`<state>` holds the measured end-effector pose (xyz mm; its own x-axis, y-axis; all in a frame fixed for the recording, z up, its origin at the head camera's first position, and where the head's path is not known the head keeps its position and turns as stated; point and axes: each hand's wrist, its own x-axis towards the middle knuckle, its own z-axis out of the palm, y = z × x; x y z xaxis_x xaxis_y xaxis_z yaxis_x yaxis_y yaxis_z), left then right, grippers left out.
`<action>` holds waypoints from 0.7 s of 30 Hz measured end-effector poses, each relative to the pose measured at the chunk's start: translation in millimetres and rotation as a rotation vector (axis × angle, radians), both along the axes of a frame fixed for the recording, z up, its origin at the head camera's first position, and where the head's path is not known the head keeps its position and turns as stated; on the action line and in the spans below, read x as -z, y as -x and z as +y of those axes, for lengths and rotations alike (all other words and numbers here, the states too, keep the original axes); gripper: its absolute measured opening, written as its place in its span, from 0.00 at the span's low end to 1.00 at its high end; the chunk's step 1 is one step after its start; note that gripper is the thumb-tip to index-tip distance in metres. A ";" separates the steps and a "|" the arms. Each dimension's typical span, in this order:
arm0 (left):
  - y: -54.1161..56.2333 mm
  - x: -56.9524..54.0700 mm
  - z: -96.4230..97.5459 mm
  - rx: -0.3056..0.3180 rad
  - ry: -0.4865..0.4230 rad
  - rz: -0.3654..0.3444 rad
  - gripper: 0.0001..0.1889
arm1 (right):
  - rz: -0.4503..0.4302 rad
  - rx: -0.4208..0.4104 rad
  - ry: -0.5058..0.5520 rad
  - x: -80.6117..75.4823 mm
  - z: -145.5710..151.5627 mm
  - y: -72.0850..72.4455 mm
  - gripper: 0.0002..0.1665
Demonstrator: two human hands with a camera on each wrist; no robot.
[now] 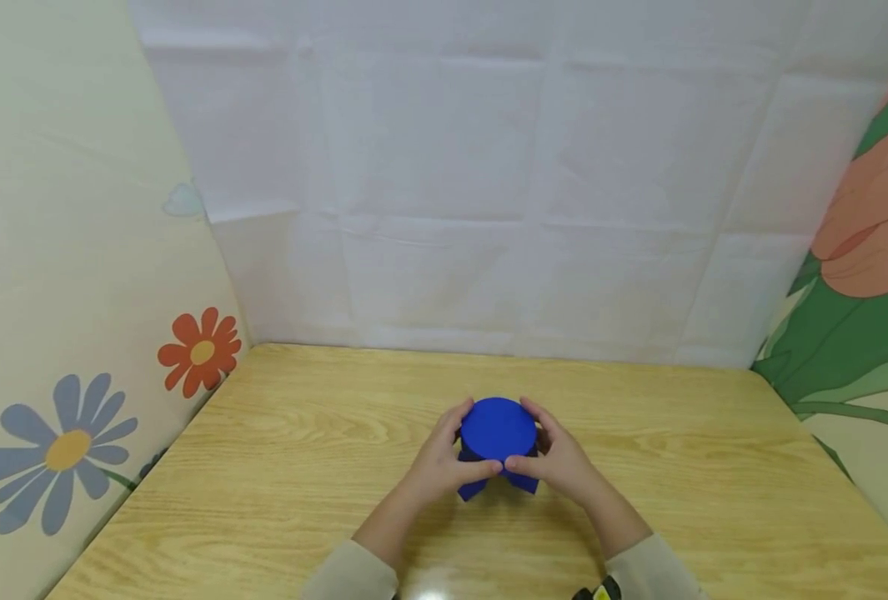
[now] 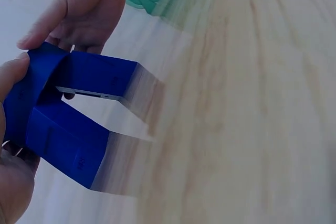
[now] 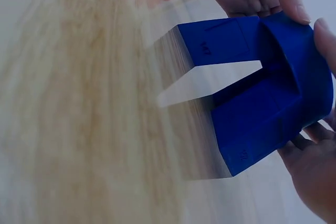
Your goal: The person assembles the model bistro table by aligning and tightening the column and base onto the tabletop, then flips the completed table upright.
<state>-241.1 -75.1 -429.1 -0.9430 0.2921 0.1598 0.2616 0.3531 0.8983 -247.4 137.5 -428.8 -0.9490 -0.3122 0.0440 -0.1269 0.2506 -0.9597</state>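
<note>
A small blue stool (image 1: 499, 427) with a flat round top and blocky legs is upright between my two hands. My left hand (image 1: 444, 458) holds its rim from the left, the thumb along the near edge and the fingers round the far side. From the right, my right hand (image 1: 559, 454) grips it the same way, and the thumb tips nearly meet in front. Two legs show in the left wrist view, and dark marks are on the leg (image 3: 247, 135) in the right wrist view. Whether the leg ends touch the tabletop I cannot tell.
A light wood-grain table (image 1: 301, 467) lies under the hands. White creased cloth (image 1: 444, 183) hangs behind it. Flower-printed panels stand at the left (image 1: 53, 250) and right (image 1: 864, 333). A black and yellow item (image 1: 604, 590) shows at the right sleeve.
</note>
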 end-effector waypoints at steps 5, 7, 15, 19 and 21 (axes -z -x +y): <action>5.1 1.1 1.9 0.001 -0.028 -0.038 0.52 | -0.022 0.029 0.005 2.2 0.5 2.6 0.56; 7.5 1.2 2.7 -0.001 -0.040 -0.051 0.52 | -0.021 0.038 0.003 3.2 0.8 4.9 0.56; 17.6 0.3 6.1 -0.018 -0.063 -0.084 0.52 | -0.008 0.083 -0.022 2.7 0.8 11.9 0.53; 22.0 0.3 6.7 -0.013 -0.065 -0.101 0.52 | -0.007 0.094 -0.023 3.4 1.3 13.8 0.52; 24.2 0.2 7.0 -0.004 -0.058 -0.105 0.52 | -0.010 0.096 -0.027 4.0 2.2 14.6 0.52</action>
<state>-265.4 -68.1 -429.3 -0.9564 0.2819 0.0767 0.1640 0.3009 0.9395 -262.1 139.7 -432.8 -0.9750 -0.2206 0.0269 -0.0913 0.2872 -0.9535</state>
